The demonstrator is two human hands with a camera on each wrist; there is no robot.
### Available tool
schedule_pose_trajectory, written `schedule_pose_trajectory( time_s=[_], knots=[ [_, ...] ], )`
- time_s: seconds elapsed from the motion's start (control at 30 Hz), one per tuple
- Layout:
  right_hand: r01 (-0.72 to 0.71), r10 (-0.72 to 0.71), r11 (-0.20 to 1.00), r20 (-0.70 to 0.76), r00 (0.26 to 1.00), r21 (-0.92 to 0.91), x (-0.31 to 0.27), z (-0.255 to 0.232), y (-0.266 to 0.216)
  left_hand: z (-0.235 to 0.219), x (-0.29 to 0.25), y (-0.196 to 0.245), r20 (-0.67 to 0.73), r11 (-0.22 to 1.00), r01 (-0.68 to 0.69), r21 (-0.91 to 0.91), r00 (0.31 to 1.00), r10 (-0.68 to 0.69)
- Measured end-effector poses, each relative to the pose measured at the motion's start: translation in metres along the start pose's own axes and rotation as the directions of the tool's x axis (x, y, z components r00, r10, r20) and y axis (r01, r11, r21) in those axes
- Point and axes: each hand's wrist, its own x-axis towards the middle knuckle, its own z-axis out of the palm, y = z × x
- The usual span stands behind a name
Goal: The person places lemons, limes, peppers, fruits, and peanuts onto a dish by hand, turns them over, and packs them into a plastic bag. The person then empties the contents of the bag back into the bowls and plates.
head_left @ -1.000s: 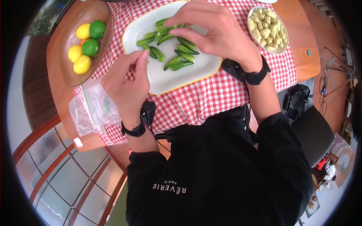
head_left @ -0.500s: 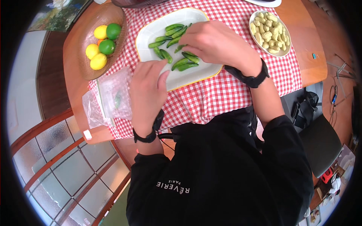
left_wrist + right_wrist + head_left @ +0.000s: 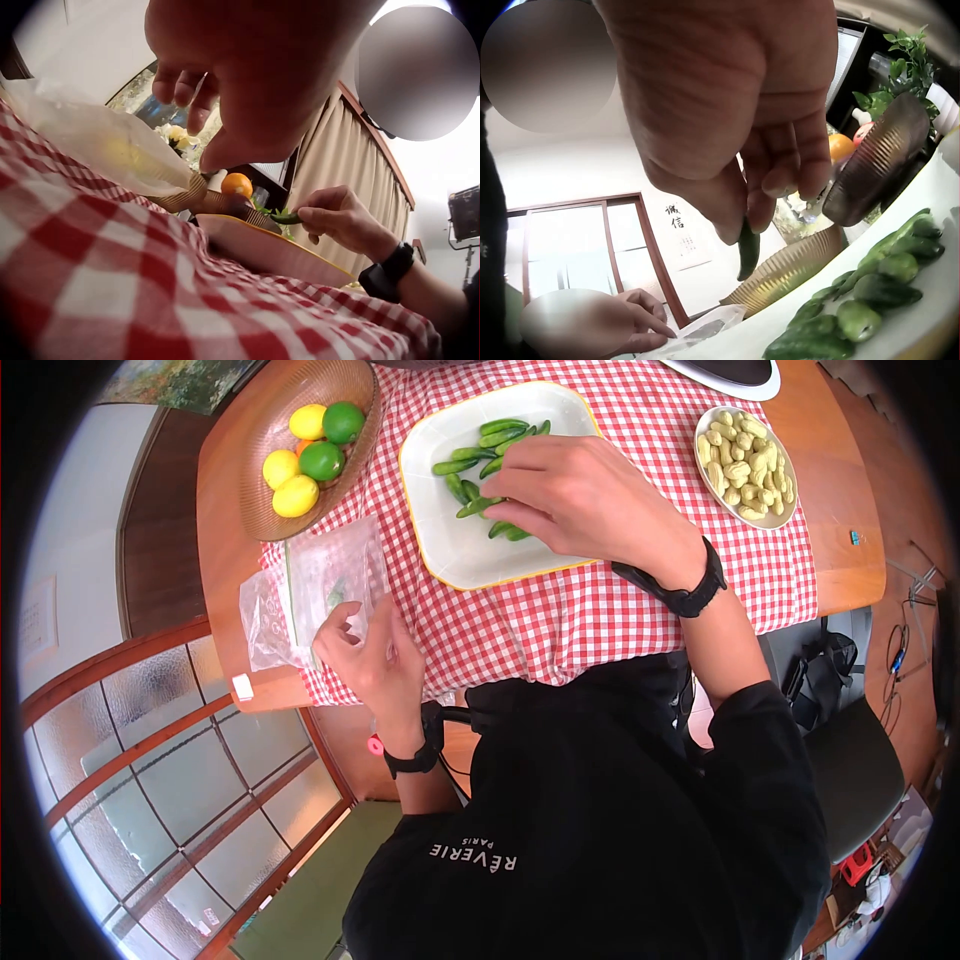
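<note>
My right hand (image 3: pixel 595 490) pinches a small green cucumber (image 3: pixel 748 253) between thumb and fingertips, above the white yellow-rimmed dish (image 3: pixel 450 550). Several more small cucumbers (image 3: pixel 462 463) lie in that dish, some partly covered by my hand in the head view. A clear zip bag (image 3: pixel 350 550) lies flat at the dish's left, with something green showing inside it. My left hand (image 3: pixel 375 668) is at the bag's near edge, its fingers loosely bent and apart, with nothing visible between them. In the left wrist view the bag stands out beyond these fingers.
A ribbed amber bowl (image 3: pixel 262 420) holds lemons and green citrus at the far left. To the right stands a bowl of peanuts (image 3: pixel 748 465). A red-checked cloth (image 3: pixel 560 615) covers the table's middle. A small white block (image 3: pixel 242 687) sits near the left table edge.
My left hand has moved from the dish's edge down and left to the bag. My right hand has picked up a cucumber from the dish. The head view has shifted.
</note>
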Motion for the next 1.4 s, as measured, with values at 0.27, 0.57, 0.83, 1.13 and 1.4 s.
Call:
schedule_pose_trajectory(
  time_s=[0.27,0.57,0.83,1.13,1.4],
  knots=[
    [-0.030,0.015,0.997,0.182,0.983,0.078,0.022,0.044,-0.066,0.001,-0.019,-0.030,0.024,0.989,0.050,0.138,0.998,-0.054],
    [-0.087,0.074,0.984,0.091,0.993,0.158,0.039,0.124,-0.104,0.001,-0.022,-0.028,-0.109,0.995,0.095,-0.024,0.989,-0.097],
    [-0.130,0.133,0.983,-0.019,0.991,0.126,0.010,0.037,-0.072,0.000,-0.017,-0.003,-0.070,0.991,0.118,-0.064,0.990,-0.122],
    [-0.185,0.215,0.960,0.129,0.968,-0.212,0.009,-0.032,-0.010,0.016,0.041,0.042,0.077,0.894,-0.167,-0.415,0.973,0.217],
    [-0.194,0.252,0.967,0.522,0.815,-0.165,0.008,-0.021,0.006,0.044,0.067,0.068,0.362,0.892,-0.187,-0.413,0.865,0.348]
  ],
)
